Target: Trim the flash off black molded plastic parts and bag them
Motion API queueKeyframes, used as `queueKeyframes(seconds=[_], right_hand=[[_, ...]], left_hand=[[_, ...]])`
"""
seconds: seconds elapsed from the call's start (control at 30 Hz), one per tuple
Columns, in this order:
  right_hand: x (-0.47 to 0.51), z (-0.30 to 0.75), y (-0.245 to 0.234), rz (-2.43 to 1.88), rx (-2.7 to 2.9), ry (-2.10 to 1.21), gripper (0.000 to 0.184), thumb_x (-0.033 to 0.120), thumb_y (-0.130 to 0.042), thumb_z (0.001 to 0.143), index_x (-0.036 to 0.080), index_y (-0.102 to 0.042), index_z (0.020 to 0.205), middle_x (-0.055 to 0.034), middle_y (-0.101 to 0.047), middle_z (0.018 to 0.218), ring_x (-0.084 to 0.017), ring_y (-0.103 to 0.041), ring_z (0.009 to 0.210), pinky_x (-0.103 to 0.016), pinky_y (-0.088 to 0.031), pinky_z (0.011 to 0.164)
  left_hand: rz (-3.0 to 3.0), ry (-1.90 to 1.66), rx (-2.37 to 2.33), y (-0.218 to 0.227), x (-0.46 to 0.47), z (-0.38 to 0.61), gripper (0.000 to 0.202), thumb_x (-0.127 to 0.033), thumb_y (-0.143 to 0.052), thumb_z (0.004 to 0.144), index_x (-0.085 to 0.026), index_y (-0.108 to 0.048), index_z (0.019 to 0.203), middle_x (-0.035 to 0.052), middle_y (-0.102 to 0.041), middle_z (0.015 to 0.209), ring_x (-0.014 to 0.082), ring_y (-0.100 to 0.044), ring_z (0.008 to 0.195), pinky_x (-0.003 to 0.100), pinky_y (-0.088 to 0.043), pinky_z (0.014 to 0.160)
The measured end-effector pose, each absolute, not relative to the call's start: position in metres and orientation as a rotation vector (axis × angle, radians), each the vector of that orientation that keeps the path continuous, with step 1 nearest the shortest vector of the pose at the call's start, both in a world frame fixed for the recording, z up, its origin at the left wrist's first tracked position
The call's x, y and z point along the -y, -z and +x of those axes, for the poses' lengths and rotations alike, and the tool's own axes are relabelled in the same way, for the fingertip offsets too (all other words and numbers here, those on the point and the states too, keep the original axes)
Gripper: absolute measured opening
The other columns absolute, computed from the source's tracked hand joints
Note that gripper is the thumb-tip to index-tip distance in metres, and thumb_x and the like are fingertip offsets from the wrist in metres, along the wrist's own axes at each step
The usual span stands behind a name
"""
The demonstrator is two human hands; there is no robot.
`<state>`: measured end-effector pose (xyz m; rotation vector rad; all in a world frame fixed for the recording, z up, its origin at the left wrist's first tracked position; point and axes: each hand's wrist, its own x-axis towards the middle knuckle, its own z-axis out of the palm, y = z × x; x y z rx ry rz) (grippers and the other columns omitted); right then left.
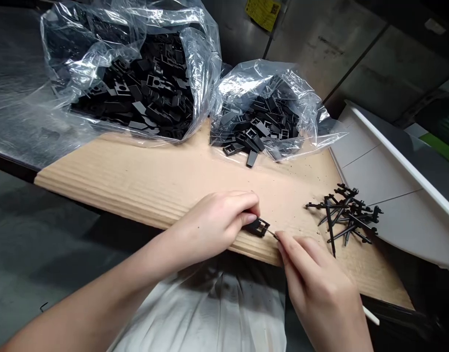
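Left hand (213, 226) pinches a black frame (258, 227), right fingers (292, 249) a thin pin (271, 234).

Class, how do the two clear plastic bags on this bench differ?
The larger clear plastic bag holds far more black plastic parts than the smaller clear plastic bag. The larger bag lies partly on the metal bench top; the smaller bag sits on corrugated cardboard, with parts spilling from its mouth. Both are crumpled and transparent, and hold similar black parts.
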<state>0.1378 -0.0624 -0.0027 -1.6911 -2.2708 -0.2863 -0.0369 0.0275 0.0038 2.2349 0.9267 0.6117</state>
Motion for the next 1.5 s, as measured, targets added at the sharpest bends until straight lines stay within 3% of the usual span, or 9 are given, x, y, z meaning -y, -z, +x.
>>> queueKeyframes(seconds=[0.17, 0.6, 0.83, 0.97, 1.1, 1.17, 1.27, 1.37, 1.5], right_hand=[[0.056, 0.135, 0.001, -1.696, 2.334, 0.373, 0.025, 0.02, -0.041, 0.086, 0.018, -0.056, 0.106, -0.004, -0.061, 0.076, -0.016, -0.059, 0.067, -0.024, -0.04, 0.053], [0.059, 0.124, 0.0, -1.663, 2.241, 0.311, 0.028, 0.012, -0.039, 0.086, 0.013, -0.064, 0.098, -0.0074, -0.061, 0.077, -0.018, -0.052, 0.07, -0.029, -0.039, 0.063], [0.057, 0.116, -0.004, -1.795, 2.255, 0.504, 0.022, 0.011, -0.053, 0.075, 0.016, -0.063, 0.093, -0.0038, -0.06, 0.072, -0.018, -0.053, 0.061, -0.028, -0.035, 0.05], [0.057, 0.129, -0.011, -1.73, 2.277, 0.203, 0.016, 0.017, -0.053, 0.078, 0.021, -0.062, 0.091, -0.0012, -0.061, 0.072, -0.017, -0.056, 0.062, -0.027, -0.041, 0.051], [0.062, 0.143, -0.016, -1.515, 2.066, -0.173, 0.019, 0.025, -0.052, 0.082, 0.021, -0.057, 0.101, -0.0012, -0.064, 0.084, -0.012, -0.062, 0.073, -0.016, -0.047, 0.056], [0.066, 0.141, -0.016, -1.469, 1.965, -0.188, 0.012, 0.025, -0.054, 0.081, 0.021, -0.058, 0.092, 0.0006, -0.065, 0.077, -0.011, -0.063, 0.068, -0.013, -0.045, 0.049], [0.067, 0.129, -0.011, -1.468, 1.815, 0.042, 0.003, 0.02, -0.056, 0.079, 0.021, -0.058, 0.078, 0.0026, -0.063, 0.065, -0.009, -0.059, 0.055, -0.016, -0.042, 0.049], [0.066, 0.115, 0.0, -1.485, 1.78, 0.32, 0.005, 0.019, -0.059, 0.078, 0.016, -0.061, 0.082, -0.001, -0.061, 0.062, -0.011, -0.055, 0.055, -0.021, -0.041, 0.055], [0.066, 0.108, 0.01, -1.312, 1.833, 0.078, 0.017, 0.012, -0.051, 0.081, 0.013, -0.058, 0.096, -0.0068, -0.062, 0.077, -0.015, -0.058, 0.07, -0.023, -0.044, 0.064]], left_hand=[[2.258, -0.622, -0.928, -0.002, -0.027, -0.038, 0.015, -0.011, -0.042, 0.084, -0.017, -0.052, 0.076, -0.0011, -0.058, 0.074, 0.0134, -0.053, 0.069, 0.021, -0.039, 0.063], [2.209, -0.607, -0.893, -0.003, -0.029, -0.038, 0.015, -0.012, -0.041, 0.084, -0.015, -0.055, 0.078, -0.0004, -0.058, 0.074, 0.0134, -0.054, 0.07, 0.022, -0.039, 0.064], [2.152, -0.641, -0.895, -0.002, -0.027, -0.036, 0.014, -0.012, -0.044, 0.083, -0.014, -0.056, 0.075, -0.0004, -0.058, 0.073, 0.0131, -0.054, 0.069, 0.021, -0.039, 0.064], [2.04, -0.678, -0.888, -0.004, -0.025, -0.042, 0.013, -0.012, -0.046, 0.082, -0.014, -0.058, 0.076, 0.0, -0.059, 0.075, 0.0134, -0.054, 0.072, 0.022, -0.039, 0.067], [1.681, -0.775, -0.7, -0.008, -0.02, -0.043, 0.009, -0.012, -0.053, 0.079, -0.014, -0.061, 0.076, -0.0004, -0.06, 0.075, 0.0125, -0.055, 0.072, 0.02, -0.041, 0.065], [1.481, -0.769, -0.596, -0.009, -0.015, -0.037, 0.005, -0.012, -0.058, 0.075, -0.014, -0.063, 0.075, -0.0007, -0.059, 0.073, 0.0119, -0.054, 0.069, 0.019, -0.042, 0.062], [1.203, -0.824, -0.667, -0.006, -0.011, -0.024, 0.015, -0.013, -0.064, 0.07, -0.015, -0.062, 0.085, -0.0013, -0.06, 0.074, 0.0113, -0.056, 0.068, 0.019, -0.043, 0.061], [1.059, -0.79, -0.687, -0.003, -0.011, -0.015, 0.035, -0.019, -0.065, 0.071, -0.016, -0.055, 0.104, 0.0006, -0.063, 0.076, 0.0132, -0.059, 0.067, 0.023, -0.045, 0.061], [1.103, -0.8, -0.675, -0.001, -0.01, -0.016, 0.039, -0.021, -0.059, 0.077, -0.018, -0.049, 0.115, 0.0027, -0.065, 0.082, 0.0145, -0.06, 0.073, 0.025, -0.045, 0.067]])
